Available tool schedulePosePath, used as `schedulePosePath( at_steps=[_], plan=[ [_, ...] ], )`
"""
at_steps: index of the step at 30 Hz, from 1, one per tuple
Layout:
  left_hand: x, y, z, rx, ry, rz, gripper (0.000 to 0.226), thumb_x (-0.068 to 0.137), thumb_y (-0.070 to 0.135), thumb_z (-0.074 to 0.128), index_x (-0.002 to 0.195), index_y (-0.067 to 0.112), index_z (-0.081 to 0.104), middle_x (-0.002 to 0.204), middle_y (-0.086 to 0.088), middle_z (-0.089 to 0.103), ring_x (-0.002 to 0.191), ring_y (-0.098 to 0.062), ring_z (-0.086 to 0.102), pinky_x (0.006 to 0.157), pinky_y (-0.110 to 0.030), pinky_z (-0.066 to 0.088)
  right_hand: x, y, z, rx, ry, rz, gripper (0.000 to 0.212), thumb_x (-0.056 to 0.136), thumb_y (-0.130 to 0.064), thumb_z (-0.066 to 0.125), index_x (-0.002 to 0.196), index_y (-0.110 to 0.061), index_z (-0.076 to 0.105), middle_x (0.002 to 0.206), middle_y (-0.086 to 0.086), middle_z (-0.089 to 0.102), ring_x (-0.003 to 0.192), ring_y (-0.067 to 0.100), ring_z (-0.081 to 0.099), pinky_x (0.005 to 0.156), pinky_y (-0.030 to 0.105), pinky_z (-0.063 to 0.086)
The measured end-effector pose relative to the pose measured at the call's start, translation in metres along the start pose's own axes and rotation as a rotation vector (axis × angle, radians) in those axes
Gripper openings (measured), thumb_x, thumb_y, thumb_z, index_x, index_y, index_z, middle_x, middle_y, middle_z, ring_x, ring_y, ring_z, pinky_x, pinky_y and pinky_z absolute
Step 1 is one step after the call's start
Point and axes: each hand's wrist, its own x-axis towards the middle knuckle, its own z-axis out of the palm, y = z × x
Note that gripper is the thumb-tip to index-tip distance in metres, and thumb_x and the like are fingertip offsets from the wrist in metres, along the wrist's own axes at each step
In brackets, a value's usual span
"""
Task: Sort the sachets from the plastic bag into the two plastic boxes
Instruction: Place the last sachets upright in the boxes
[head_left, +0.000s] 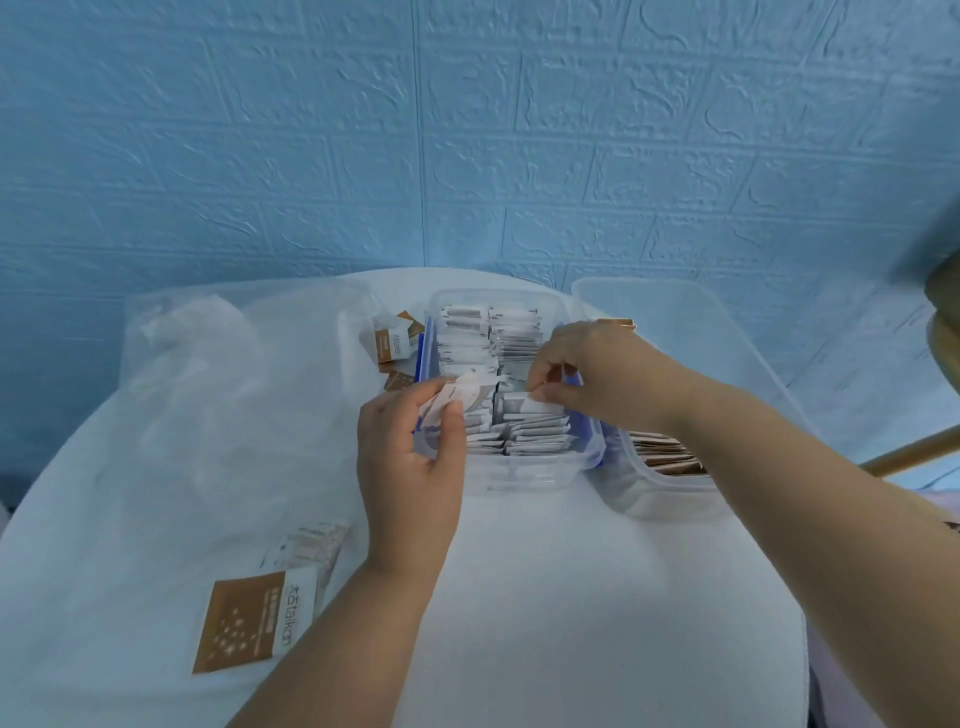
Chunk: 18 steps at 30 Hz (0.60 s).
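A clear plastic box (519, 475) with blue clips stands in the middle, packed with rows of white sachets (488, 338). My left hand (410, 457) holds a white sachet (452, 397) at the box's left front corner. My right hand (597, 369) pinches another white sachet (540, 405) among those in the box. A second clear box (670, 493) to the right holds brown sachets (665, 452), mostly hidden by my right arm. The crumpled clear plastic bag (208, 374) lies at the left. Brown and white sachets (395, 340) rest by its mouth.
A brown and white sachet (254, 618) and a pale one (306, 545) lie on the white tablecloth (571, 597) at the front left. A clear lid (691, 322) leans behind the right box. A blue textured wall stands behind. A wooden piece (909, 452) shows at the right.
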Motion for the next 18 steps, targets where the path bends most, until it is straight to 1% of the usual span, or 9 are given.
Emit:
schedulePosePath(
  at_steps=[2, 3, 6, 7, 10, 12, 14, 16, 18],
  plan=[
    [0.001, -0.001, 0.0, -0.006, 0.0, -0.007, 0.02, 0.082, 0.027, 0.057, 0.102, 0.023, 0.06, 0.095, 0.015, 0.049, 0.095, -0.008, 0.052, 0.08, 0.004, 0.032, 0.002, 0.0, 0.0, -0.005, -0.028, 0.013, 0.013, 0.082, -0.015, 0.064, 0.075, -0.026, 0.063, 0.065, -0.021, 0.05, 0.064, -0.007, 0.045, 0.066, 0.005, 0.033],
    [0.001, -0.002, 0.0, -0.008, -0.001, -0.006, 0.02, 0.083, 0.028, 0.057, 0.102, 0.022, 0.061, 0.095, 0.014, 0.049, 0.095, -0.006, 0.052, 0.08, 0.004, 0.032, 0.003, -0.001, 0.002, -0.015, -0.039, 0.02, 0.012, 0.082, -0.014, 0.063, 0.075, -0.024, 0.065, 0.065, -0.019, 0.053, 0.066, -0.004, 0.045, 0.065, 0.006, 0.034],
    [0.002, -0.003, 0.001, -0.013, -0.009, -0.003, 0.019, 0.082, 0.025, 0.057, 0.101, 0.025, 0.059, 0.095, 0.022, 0.046, 0.093, 0.0, 0.049, 0.08, 0.004, 0.032, 0.008, -0.001, 0.009, -0.063, -0.015, 0.041, 0.011, 0.081, -0.013, 0.061, 0.081, -0.019, 0.07, 0.072, -0.011, 0.063, 0.08, 0.004, 0.043, 0.074, 0.019, 0.039],
    [0.002, -0.004, 0.0, -0.01, -0.012, -0.006, 0.02, 0.082, 0.024, 0.058, 0.102, 0.023, 0.061, 0.095, 0.021, 0.046, 0.093, 0.0, 0.049, 0.08, 0.004, 0.032, 0.008, 0.0, 0.01, -0.064, -0.012, 0.052, 0.011, 0.081, -0.013, 0.062, 0.081, -0.019, 0.071, 0.071, -0.012, 0.062, 0.08, 0.004, 0.042, 0.074, 0.02, 0.039],
    [0.002, -0.004, 0.0, -0.009, -0.023, -0.022, 0.021, 0.081, 0.025, 0.058, 0.102, 0.023, 0.062, 0.097, 0.008, 0.051, 0.092, -0.003, 0.052, 0.08, 0.004, 0.033, 0.008, 0.002, 0.005, -0.056, -0.019, 0.071, 0.009, 0.083, -0.018, 0.062, 0.082, -0.019, 0.071, 0.066, -0.018, 0.056, 0.069, -0.002, 0.044, 0.065, 0.005, 0.033],
    [0.003, -0.003, 0.0, -0.02, -0.031, -0.024, 0.019, 0.08, 0.025, 0.06, 0.098, 0.028, 0.059, 0.1, 0.003, 0.052, 0.088, 0.001, 0.051, 0.078, 0.004, 0.032, 0.007, 0.001, 0.0, 0.037, 0.032, 0.079, 0.01, 0.087, -0.024, 0.061, 0.088, -0.02, 0.07, 0.073, -0.016, 0.06, 0.066, 0.0, 0.048, 0.063, 0.004, 0.033],
    [0.004, -0.002, -0.001, -0.027, -0.043, -0.027, 0.018, 0.079, 0.026, 0.062, 0.096, 0.03, 0.059, 0.1, 0.0, 0.053, 0.084, 0.003, 0.052, 0.076, 0.005, 0.031, 0.004, -0.007, -0.004, 0.255, 0.094, 0.084, 0.01, 0.087, -0.029, 0.061, 0.092, -0.024, 0.067, 0.081, -0.011, 0.063, 0.071, 0.002, 0.053, 0.067, 0.007, 0.037],
    [0.004, -0.001, -0.002, -0.034, -0.051, -0.027, 0.017, 0.08, 0.024, 0.067, 0.096, 0.027, 0.061, 0.1, -0.004, 0.056, 0.085, 0.003, 0.052, 0.076, 0.004, 0.032, 0.001, -0.018, -0.006, 0.438, 0.08, 0.063, 0.017, 0.08, -0.037, 0.068, 0.094, -0.028, 0.064, 0.089, -0.008, 0.066, 0.079, 0.003, 0.058, 0.072, 0.013, 0.042],
    [0.005, -0.001, -0.003, -0.042, -0.056, -0.025, 0.017, 0.08, 0.02, 0.069, 0.095, 0.025, 0.063, 0.099, -0.006, 0.057, 0.087, 0.003, 0.053, 0.075, 0.003, 0.033, 0.001, -0.027, -0.003, 0.472, 0.058, 0.033, 0.027, 0.069, -0.041, 0.074, 0.091, -0.031, 0.062, 0.088, -0.007, 0.067, 0.079, 0.004, 0.059, 0.071, 0.016, 0.046]
  ],
)
